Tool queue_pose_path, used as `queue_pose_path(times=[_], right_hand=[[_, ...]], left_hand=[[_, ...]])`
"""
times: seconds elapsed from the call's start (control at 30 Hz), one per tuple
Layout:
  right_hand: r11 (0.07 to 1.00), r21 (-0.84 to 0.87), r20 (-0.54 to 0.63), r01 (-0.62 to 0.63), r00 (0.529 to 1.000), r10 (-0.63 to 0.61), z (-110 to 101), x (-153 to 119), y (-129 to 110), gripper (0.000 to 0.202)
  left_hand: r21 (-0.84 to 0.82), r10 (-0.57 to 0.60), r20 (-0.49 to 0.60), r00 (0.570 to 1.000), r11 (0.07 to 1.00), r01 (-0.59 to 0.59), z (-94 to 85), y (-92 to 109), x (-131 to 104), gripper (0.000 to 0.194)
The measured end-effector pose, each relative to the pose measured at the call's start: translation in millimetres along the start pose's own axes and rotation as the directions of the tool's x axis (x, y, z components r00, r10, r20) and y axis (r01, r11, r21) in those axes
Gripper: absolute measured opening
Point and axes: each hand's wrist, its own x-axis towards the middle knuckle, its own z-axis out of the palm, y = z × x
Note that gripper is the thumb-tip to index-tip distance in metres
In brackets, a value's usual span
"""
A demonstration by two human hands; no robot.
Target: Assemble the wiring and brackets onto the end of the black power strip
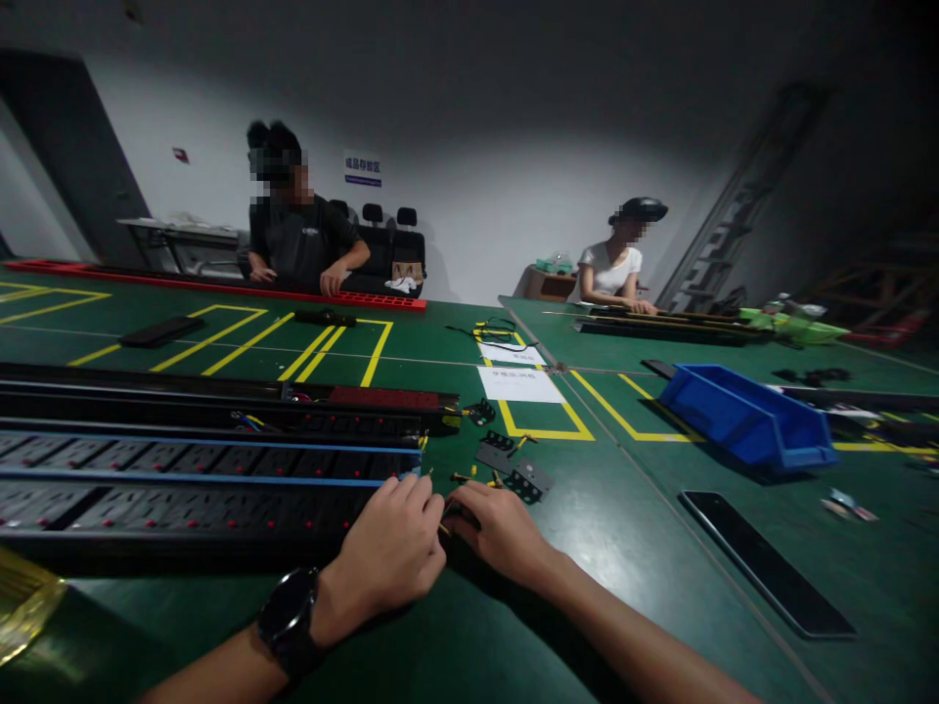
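Note:
My left hand [392,540], with a black watch [288,614] on the wrist, is closed at the right end of the nearest power strip [183,523]. Its curled fingers hide that end and whatever lies in them. Close beside it, my right hand [495,528] is pinched shut, and a thin yellowish piece [444,529] shows at its fingertips. The strips are long and black, with rows of sockets and small red dots. Just beyond my hands lie black end plates [526,479] with holes, some with short yellow wires attached.
A blue bin [748,420] and a black phone [767,562] lie to the right. White paper labels [520,383] and yellow tape mark the green table [608,567]. Yellow wrapping [25,601] sits at near left. Two people [304,240] work across the table.

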Motion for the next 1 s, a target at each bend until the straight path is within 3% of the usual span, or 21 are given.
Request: queue_pose_path(times=[1.0], right_hand=[[0.996, 0.091, 0.017, -0.008, 1.000, 0.006, -7.9, 0.7, -2.3, 0.005]], left_hand=[[-0.024, -0.011, -0.029, 1.000, 1.000, 0.010, -2.3, -0.1, -1.8, 0.013]])
